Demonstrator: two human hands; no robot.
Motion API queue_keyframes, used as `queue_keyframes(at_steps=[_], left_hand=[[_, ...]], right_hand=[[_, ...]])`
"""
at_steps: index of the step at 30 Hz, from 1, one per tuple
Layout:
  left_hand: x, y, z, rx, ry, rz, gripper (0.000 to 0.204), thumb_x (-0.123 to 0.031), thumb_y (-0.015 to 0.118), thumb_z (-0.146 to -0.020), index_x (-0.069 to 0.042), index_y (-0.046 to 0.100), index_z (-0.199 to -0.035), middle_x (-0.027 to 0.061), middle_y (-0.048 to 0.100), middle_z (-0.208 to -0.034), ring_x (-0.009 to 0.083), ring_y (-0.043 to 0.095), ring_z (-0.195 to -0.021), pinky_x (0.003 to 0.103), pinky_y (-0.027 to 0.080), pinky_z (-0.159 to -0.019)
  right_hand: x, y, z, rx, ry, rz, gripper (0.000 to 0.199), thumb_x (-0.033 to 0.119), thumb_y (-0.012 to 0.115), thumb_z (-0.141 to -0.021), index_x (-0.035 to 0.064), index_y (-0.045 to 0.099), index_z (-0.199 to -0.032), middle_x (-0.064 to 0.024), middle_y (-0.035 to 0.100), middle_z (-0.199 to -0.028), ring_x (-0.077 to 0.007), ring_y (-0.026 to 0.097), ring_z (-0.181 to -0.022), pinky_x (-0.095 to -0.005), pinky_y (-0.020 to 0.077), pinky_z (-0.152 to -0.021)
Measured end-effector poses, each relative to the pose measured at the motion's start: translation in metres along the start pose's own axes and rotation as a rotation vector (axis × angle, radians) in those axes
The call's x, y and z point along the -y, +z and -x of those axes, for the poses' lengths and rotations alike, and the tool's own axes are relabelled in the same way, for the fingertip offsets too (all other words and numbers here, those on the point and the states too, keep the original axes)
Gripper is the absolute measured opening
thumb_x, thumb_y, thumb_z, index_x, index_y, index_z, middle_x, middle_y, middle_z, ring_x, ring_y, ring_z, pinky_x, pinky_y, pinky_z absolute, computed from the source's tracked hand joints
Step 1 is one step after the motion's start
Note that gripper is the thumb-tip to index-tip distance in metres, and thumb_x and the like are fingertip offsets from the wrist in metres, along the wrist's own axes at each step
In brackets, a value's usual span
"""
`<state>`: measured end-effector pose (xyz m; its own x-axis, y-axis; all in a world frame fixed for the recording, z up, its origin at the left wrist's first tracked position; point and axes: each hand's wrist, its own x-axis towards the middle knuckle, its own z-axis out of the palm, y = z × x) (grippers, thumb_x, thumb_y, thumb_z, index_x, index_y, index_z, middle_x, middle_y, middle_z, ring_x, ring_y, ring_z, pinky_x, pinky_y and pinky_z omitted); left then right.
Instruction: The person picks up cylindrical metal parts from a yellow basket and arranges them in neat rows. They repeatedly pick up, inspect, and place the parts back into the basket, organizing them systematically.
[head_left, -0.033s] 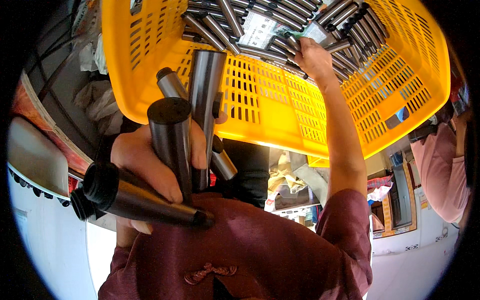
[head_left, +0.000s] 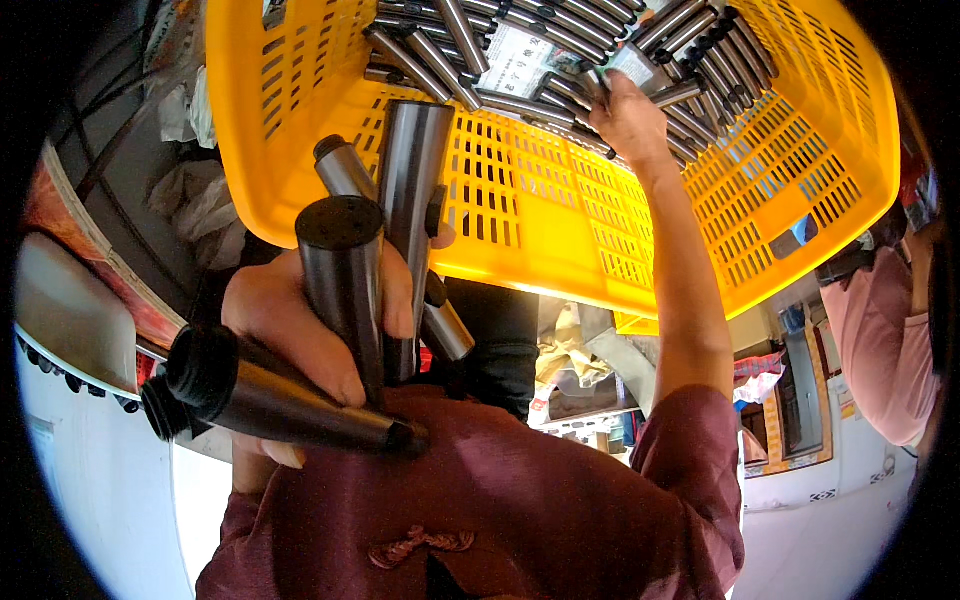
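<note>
Clutched in my left hand are several dark grey tapered metal cylinders, sticking out at different angles in front of my chest. One of them, a tall cylinder, points up toward the basket; some have narrower black ends. My right hand reaches into the yellow plastic basket with its fingers closed on a short metal cylinder, seen partly behind the fingers. Around that hand lie rows of similar metal cylinders. The left hand's palm is hidden by what it holds.
Printed paper lies among the cylinders in the basket. A white tray-like object stands at the left by a reddish board edge. Another person in a pink top is at the far right. Cloths lie below the basket.
My right hand has shifted very slightly, and the cylinder at its fingertips has turned a little. My left hand with its cylinders looks the same.
</note>
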<state>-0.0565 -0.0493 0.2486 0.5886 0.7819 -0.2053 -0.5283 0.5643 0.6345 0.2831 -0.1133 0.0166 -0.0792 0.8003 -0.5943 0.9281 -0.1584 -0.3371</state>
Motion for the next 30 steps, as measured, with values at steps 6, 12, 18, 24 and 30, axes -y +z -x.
queue_keyframes(at_steps=[6, 12, 18, 24, 30], left_hand=[[0.011, -0.013, 0.016, 0.007, -0.045, 0.078, 0.043, -0.051, 0.087, -0.057, -0.015, 0.071, -0.075, 0.0187, 0.058, -0.093, 0.0301, 0.059, -0.084, 0.059, 0.029, -0.105], [-0.011, 0.017, 0.001, -0.135, -0.082, 0.099, 0.042, -0.051, 0.086, -0.059, -0.015, 0.07, -0.075, 0.0169, 0.058, -0.092, 0.0292, 0.059, -0.084, 0.061, 0.027, -0.107], [-0.006, 0.012, 0.0, -0.161, 0.061, 0.034, 0.044, -0.052, 0.086, -0.06, -0.015, 0.07, -0.076, 0.0166, 0.058, -0.09, 0.0284, 0.058, -0.083, 0.06, 0.031, -0.105], [-0.039, 0.018, -0.004, -0.227, -0.296, -0.028, 0.045, -0.054, 0.085, -0.059, -0.015, 0.07, -0.075, 0.0171, 0.058, -0.09, 0.0288, 0.058, -0.082, 0.058, 0.031, -0.104], [0.004, -0.013, 0.014, -0.021, 0.044, 0.044, 0.046, -0.053, 0.087, -0.055, -0.015, 0.07, -0.074, 0.0181, 0.059, -0.09, 0.0299, 0.058, -0.081, 0.061, 0.03, -0.103]], right_hand=[[0.04, 0.01, 0.001, -0.468, 0.669, -1.387, 0.055, 0.003, 0.068, -0.08, -0.0085, 0.035, -0.122, -0.0186, 0.065, -0.084, -0.0251, 0.067, -0.057, -0.0313, 0.0511, -0.04], [0.073, 0.045, -0.042, -0.508, 1.004, -1.581, 0.023, 0.008, 0.066, -0.089, -0.0136, 0.057, -0.089, -0.0216, 0.065, -0.073, -0.0252, 0.067, -0.056, -0.0302, 0.0567, -0.043], [0.084, 0.045, -0.043, -0.441, 0.998, -1.335, 0.027, 0.01, 0.066, -0.089, -0.0118, 0.051, -0.094, -0.0248, 0.065, -0.076, -0.0282, 0.067, -0.055, -0.0332, 0.0557, -0.044], [0.077, 0.039, -0.014, -0.339, 0.209, -0.281, 0.025, 0.017, 0.065, -0.086, 0.0008, 0.054, -0.101, -0.0235, 0.067, -0.093, -0.0419, 0.066, -0.082, -0.0474, 0.0524, -0.072], [0.076, 0.052, -0.034, -0.239, 0.173, -0.194, 0.019, 0.019, 0.06, -0.087, 0.0053, 0.054, -0.098, -0.0205, 0.066, -0.096, -0.0416, 0.065, -0.086, -0.0495, 0.0522, -0.071]])
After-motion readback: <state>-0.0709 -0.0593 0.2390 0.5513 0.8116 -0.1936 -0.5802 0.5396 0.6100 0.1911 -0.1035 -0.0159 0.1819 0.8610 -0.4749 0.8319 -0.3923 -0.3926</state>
